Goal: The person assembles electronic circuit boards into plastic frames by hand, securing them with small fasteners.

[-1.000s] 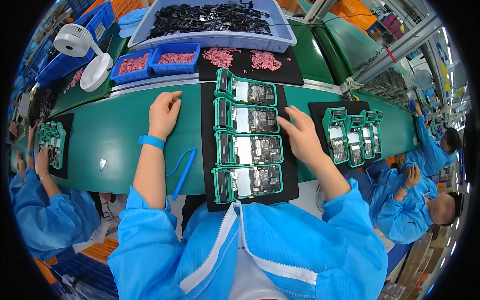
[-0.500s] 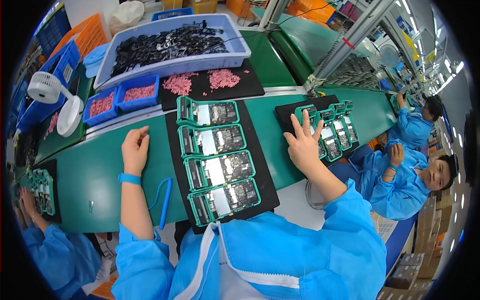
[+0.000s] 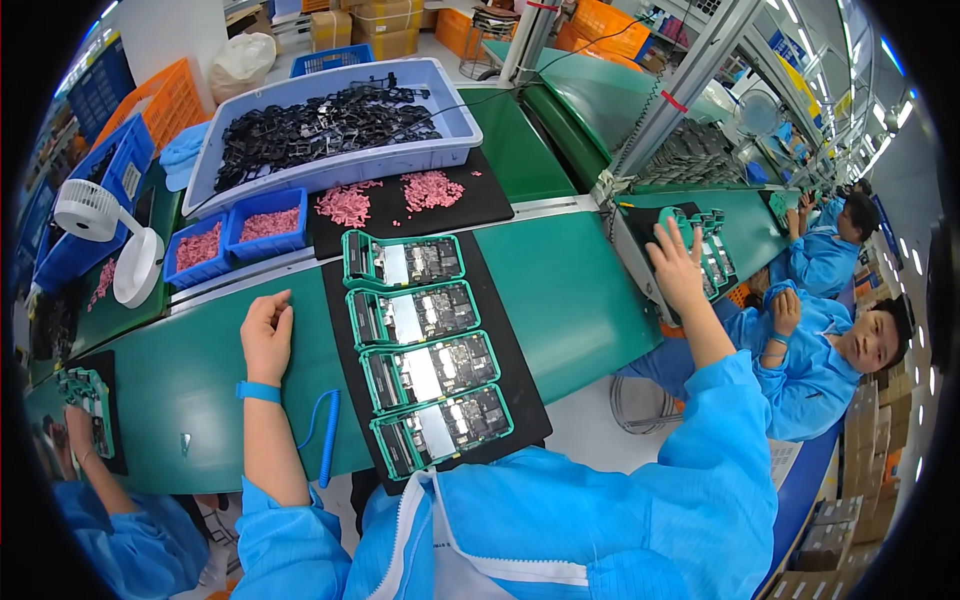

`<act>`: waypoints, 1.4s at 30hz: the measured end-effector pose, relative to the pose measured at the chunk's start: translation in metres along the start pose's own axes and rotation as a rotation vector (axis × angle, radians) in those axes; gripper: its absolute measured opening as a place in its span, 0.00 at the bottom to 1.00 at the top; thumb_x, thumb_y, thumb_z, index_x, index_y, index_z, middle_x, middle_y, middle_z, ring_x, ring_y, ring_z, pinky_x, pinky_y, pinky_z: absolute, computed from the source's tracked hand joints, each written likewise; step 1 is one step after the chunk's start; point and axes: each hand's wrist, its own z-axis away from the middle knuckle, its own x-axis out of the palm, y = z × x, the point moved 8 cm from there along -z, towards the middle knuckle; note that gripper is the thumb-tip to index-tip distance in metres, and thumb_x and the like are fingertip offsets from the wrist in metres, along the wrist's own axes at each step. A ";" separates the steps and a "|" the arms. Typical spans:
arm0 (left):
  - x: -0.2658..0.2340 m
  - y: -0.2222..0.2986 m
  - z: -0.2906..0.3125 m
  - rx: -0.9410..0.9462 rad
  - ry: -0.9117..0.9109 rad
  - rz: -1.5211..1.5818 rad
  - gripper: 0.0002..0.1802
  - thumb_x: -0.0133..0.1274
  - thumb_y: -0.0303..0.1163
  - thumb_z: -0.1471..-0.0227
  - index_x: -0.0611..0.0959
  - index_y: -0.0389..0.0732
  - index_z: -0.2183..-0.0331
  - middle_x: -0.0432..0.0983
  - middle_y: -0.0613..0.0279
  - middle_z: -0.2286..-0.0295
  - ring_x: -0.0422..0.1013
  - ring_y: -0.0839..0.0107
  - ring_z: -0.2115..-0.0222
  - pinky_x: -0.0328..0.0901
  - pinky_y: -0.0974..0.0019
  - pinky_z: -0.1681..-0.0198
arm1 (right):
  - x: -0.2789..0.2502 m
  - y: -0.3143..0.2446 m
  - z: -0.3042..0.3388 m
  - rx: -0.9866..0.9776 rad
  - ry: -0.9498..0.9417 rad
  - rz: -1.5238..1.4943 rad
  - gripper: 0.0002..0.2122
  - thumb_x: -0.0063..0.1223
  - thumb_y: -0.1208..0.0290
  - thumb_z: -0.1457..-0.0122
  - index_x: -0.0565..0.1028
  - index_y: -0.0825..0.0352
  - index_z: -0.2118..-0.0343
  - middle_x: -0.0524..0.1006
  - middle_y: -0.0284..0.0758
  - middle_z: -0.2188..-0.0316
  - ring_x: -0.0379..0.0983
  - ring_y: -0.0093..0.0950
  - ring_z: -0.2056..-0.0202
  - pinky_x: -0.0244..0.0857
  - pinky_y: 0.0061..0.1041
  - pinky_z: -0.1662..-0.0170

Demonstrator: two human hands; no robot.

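Nearest: the black mat [image 3: 530, 415] overhangs the near edge of the green bench [image 3: 200, 400], close to the blue jacket [image 3: 600, 500]. Caution: a forward lean could push the mat and disturb the four green frames [image 3: 430, 370] on it. These form a row from the mat's near edge to its far edge; each long axis runs left to right, roughly parallel to those edges, raised end facing the left edge.

Left hand [image 3: 267, 340]: off the mat's left edge, fingers loosely curled; whether they enclose anything cannot be told. The blue coiled cord [image 3: 328, 445] could snag on the bench's near edge if pulled.

Farther: right hand [image 3: 680, 270], fingers spread apart, before the farther frames [image 3: 716, 255] beyond the bench's right edge; contact cannot be told. A careless press could damage their exposed boards.
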 end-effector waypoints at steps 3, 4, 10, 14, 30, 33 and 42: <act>-0.002 0.001 0.001 0.006 0.009 -0.007 0.12 0.52 0.19 0.51 0.81 0.34 0.62 0.71 0.62 0.72 0.68 0.75 0.74 0.66 0.73 0.69 | 0.030 0.041 0.010 0.121 -0.126 0.019 0.22 0.47 0.80 0.49 0.69 0.62 0.49 0.60 0.37 0.39 0.43 0.33 0.33 0.26 0.53 0.34; -0.005 0.004 0.002 0.018 0.021 -0.013 0.12 0.52 0.19 0.51 0.81 0.34 0.62 0.71 0.62 0.73 0.68 0.75 0.74 0.66 0.73 0.69 | 0.036 0.052 0.014 0.140 -0.115 0.027 0.22 0.47 0.80 0.49 0.69 0.62 0.48 0.58 0.37 0.38 0.43 0.33 0.33 0.26 0.53 0.34; -0.003 0.003 0.002 0.016 0.030 -0.025 0.12 0.52 0.19 0.52 0.81 0.35 0.62 0.72 0.61 0.73 0.69 0.74 0.75 0.66 0.73 0.69 | 0.068 0.061 0.010 0.294 -0.230 0.028 0.25 0.50 0.80 0.50 0.67 0.64 0.46 0.54 0.43 0.37 0.40 0.38 0.33 0.29 0.55 0.35; 0.000 0.005 0.000 0.011 0.042 -0.037 0.12 0.53 0.19 0.52 0.82 0.35 0.63 0.72 0.61 0.73 0.69 0.74 0.76 0.66 0.73 0.70 | 0.027 -0.001 -0.050 0.323 0.074 -0.325 0.16 0.52 0.78 0.55 0.74 0.67 0.60 0.68 0.46 0.50 0.63 0.43 0.46 0.56 0.47 0.46; -0.003 0.009 0.000 0.006 0.058 -0.077 0.10 0.54 0.20 0.52 0.82 0.35 0.64 0.73 0.59 0.74 0.70 0.70 0.75 0.66 0.70 0.70 | 0.026 -0.224 -0.128 0.623 -0.307 -1.436 0.15 0.57 0.62 0.46 0.74 0.73 0.68 0.76 0.40 0.75 0.73 0.28 0.71 0.65 0.29 0.67; -0.004 0.008 0.001 0.005 0.055 -0.076 0.10 0.53 0.20 0.52 0.82 0.35 0.64 0.73 0.59 0.74 0.70 0.70 0.75 0.66 0.70 0.69 | 0.022 -0.232 -0.111 0.804 -0.242 -1.694 0.13 0.55 0.65 0.43 0.72 0.73 0.66 0.76 0.36 0.71 0.72 0.24 0.68 0.65 0.26 0.65; -0.002 0.004 0.002 0.014 0.041 -0.030 0.10 0.53 0.20 0.52 0.82 0.35 0.64 0.73 0.59 0.73 0.70 0.71 0.75 0.67 0.70 0.69 | 0.032 -0.172 0.000 1.208 0.202 -2.148 0.10 0.54 0.71 0.40 0.73 0.72 0.61 0.76 0.33 0.64 0.70 0.21 0.61 0.63 0.21 0.56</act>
